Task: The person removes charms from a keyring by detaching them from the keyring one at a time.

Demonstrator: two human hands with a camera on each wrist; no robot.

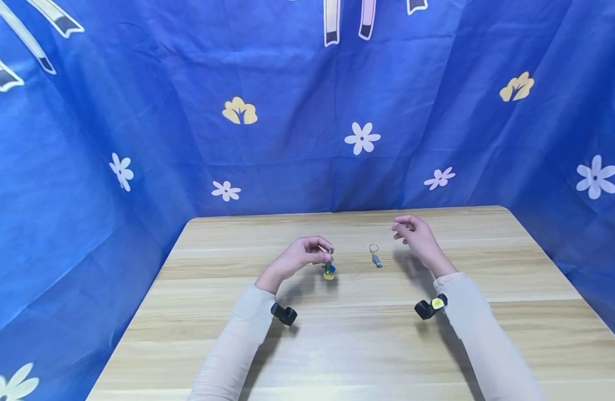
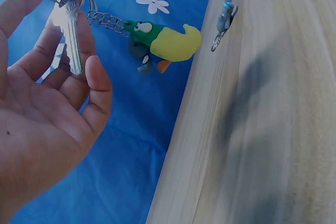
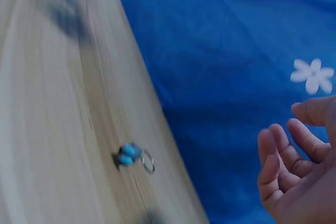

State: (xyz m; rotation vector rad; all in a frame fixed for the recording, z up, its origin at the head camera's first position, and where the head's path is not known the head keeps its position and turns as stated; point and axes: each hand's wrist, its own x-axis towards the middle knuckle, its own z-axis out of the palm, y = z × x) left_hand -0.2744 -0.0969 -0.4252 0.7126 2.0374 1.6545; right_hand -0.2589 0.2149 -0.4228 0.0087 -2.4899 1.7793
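My left hand pinches a key ring above the table. In the left wrist view, a silver key hangs across the fingers. On a short chain beside it dangles a rubbery figure charm, yellow and green with a grey-blue part. A second keychain, a small blue-grey figure on a metal ring, lies on the table between the hands. My right hand hovers above the table to the right of that keychain, fingers loosely bent and holding nothing.
A light wood-grain table lies under both hands. Blue cloth with flower prints hangs behind it and along its sides. A black wrist camera sits on the left forearm, another on the right.
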